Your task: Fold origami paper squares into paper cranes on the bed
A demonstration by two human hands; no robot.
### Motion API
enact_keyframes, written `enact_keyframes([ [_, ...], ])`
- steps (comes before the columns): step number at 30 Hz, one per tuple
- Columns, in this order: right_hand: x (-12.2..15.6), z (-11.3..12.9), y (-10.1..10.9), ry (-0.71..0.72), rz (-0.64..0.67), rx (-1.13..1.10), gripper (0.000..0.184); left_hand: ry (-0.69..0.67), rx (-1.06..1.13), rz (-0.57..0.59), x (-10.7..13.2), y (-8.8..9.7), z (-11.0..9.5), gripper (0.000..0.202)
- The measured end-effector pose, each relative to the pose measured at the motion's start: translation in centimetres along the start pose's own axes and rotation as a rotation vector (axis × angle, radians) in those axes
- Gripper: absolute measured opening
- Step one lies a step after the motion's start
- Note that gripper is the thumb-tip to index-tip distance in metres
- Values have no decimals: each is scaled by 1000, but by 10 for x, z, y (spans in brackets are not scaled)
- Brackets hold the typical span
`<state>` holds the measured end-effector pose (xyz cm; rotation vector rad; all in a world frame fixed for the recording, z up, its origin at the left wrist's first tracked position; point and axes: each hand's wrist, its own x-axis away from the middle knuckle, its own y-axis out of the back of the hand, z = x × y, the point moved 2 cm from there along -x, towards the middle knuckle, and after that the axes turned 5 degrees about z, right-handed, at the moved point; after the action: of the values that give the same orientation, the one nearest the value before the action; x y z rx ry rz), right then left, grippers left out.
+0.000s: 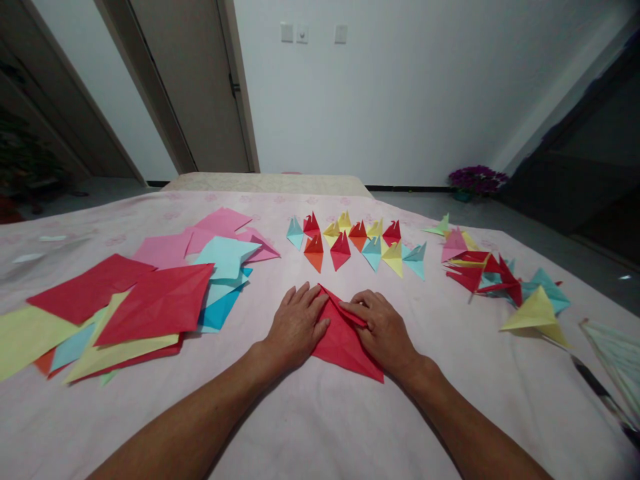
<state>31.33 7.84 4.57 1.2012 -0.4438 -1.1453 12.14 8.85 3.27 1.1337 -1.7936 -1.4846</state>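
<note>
left hand [296, 321]: grip spread on red paper [341, 345] | right hand [385, 328]: grip pinching its folded edge | paper birds [341, 253]: 12 o'clock

1. Item: one red paper sheet [339, 338], plain in colour, with faint creases on its exposed face.
2. Condition: partly folded. A narrow flap along the upper right side is turned over, and its edge stands slightly proud of the face beneath.
3. Outline: a pointed tip at the far end, widening toward the near edge. The near right corner is sharp and exposed.
4. Pose: mostly flat; the near edge runs aslant, its right end closer to the wearer.
5. Location: on the pale pink cloth [320, 427], directly in front of the wearer.
6. Limitation: both side margins are partly covered; full outline cannot be verified.
</note>
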Motion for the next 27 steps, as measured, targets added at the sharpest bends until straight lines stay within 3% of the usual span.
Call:
enact_keyframes([
  [6, 3, 0, -4, 60, 36, 55, 62, 33, 39, -61, -5, 1, 3, 36],
  [22, 6, 3, -2, 124, 41, 112, 59, -104, -137, -128, -13, -2, 6, 44],
  [27, 8, 2, -5, 128, 51, 115, 58, -155, -147, -61, -14, -2, 7, 44],
])
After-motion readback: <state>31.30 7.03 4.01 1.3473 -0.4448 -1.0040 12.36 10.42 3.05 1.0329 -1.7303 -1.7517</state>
